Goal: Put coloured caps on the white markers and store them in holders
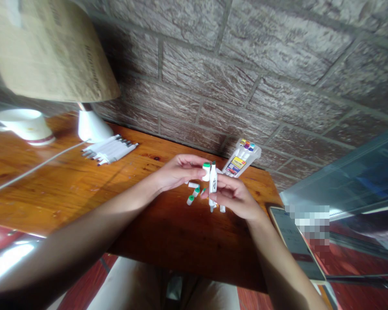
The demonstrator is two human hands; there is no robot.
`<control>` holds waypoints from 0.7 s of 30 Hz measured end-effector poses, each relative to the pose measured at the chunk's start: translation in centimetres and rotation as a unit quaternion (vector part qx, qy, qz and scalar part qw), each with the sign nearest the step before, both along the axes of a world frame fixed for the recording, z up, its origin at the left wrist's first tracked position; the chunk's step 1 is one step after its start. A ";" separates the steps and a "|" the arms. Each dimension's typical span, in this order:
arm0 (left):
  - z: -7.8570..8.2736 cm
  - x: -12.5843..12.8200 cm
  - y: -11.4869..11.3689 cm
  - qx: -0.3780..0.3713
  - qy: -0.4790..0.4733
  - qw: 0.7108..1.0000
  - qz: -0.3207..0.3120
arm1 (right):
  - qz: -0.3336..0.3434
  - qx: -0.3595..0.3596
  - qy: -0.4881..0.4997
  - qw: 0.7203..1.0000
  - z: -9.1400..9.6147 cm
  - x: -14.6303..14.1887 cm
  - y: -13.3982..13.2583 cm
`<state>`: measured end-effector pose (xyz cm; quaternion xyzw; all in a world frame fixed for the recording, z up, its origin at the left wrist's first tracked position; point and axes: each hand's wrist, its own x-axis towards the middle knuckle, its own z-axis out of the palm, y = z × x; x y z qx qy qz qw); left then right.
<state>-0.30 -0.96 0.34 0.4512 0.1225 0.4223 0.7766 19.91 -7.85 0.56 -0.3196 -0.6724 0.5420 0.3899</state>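
Observation:
Between the thumb and fingers of my left hand (183, 172) is a white cap with a green top (206, 172). My right hand (237, 196) grips a white marker (213, 185) held upright, its dark tip uncovered at the upper end. Cap and marker are side by side, almost touching. On the wood below lie several loose caps with green ends, among them a green-ended cap (190, 200). A short white piece (222, 209) shows under my right hand, partly hidden.
A clear marker case (242, 157) with colored tops leans near the brick wall (194, 86). At the left are a bundle of markers (110, 149), a lamp (92, 125), its cord and a white mug (26, 125). A tablet (297, 241) lies at the right edge.

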 end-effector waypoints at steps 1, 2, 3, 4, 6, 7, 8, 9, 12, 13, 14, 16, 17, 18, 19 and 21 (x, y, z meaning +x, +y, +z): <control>0.1 0.0 0.0 0.000 0.000 1.000 -0.001 | 0.002 0.000 0.000 1.000 0.0 0.0 0.0; 0.1 -0.1 -0.1 0.000 0.002 1.000 -0.001 | 0.002 -0.001 0.001 1.000 0.0 0.0 -0.1; 0.1 -0.1 -0.1 -0.001 0.004 1.000 0.000 | 0.002 -0.001 0.000 1.000 0.0 -0.1 -0.1; 0.1 -0.1 -0.1 -0.001 0.006 1.000 0.001 | 0.001 -0.002 -0.003 1.000 0.0 -0.1 -0.1; 0.1 -0.1 -0.1 -0.004 0.011 1.000 0.003 | 0.000 -0.003 -0.009 1.000 0.0 0.0 -0.1; 0.1 -0.1 -0.1 -0.006 0.012 1.000 0.004 | -0.001 -0.003 -0.012 1.000 0.0 0.0 -0.1; 0.1 -0.1 -0.1 -0.006 0.013 1.000 0.005 | -0.001 -0.003 -0.013 1.000 0.0 0.0 -0.1; 0.1 -0.1 -0.1 -0.005 0.011 1.000 0.006 | 0.000 -0.002 -0.013 1.000 -0.1 0.0 -0.1; 0.1 0.0 -0.1 0.001 0.005 1.000 0.006 | 0.003 -0.002 -0.011 1.000 0.0 -0.1 -0.1; 0.0 0.0 -0.1 0.003 0.004 1.000 0.005 | 0.002 -0.001 -0.009 1.000 0.0 -0.2 -0.1; 0.0 -0.1 -0.1 0.005 0.003 1.000 0.003 | 0.002 0.000 -0.005 1.000 0.1 -0.2 -0.1; 0.0 -0.1 0.0 0.005 0.001 1.000 -0.004 | -0.001 0.000 0.001 1.000 0.4 -0.2 -0.1; 0.0 -0.2 0.0 0.004 -0.001 1.000 -0.007 | -0.006 -0.003 0.002 1.000 0.5 -0.2 -0.2; -0.1 -0.2 0.1 0.002 -0.004 1.000 -0.012 | -0.013 -0.007 0.001 1.000 0.6 -0.1 -0.1; -0.1 -0.3 0.2 0.001 -0.010 1.000 -0.019 | -0.023 -0.012 0.003 1.000 0.7 0.1 -0.1; -0.2 -0.5 0.4 -0.002 -0.029 0.999 -0.032 | -0.046 -0.021 0.017 0.999 0.7 0.5 0.0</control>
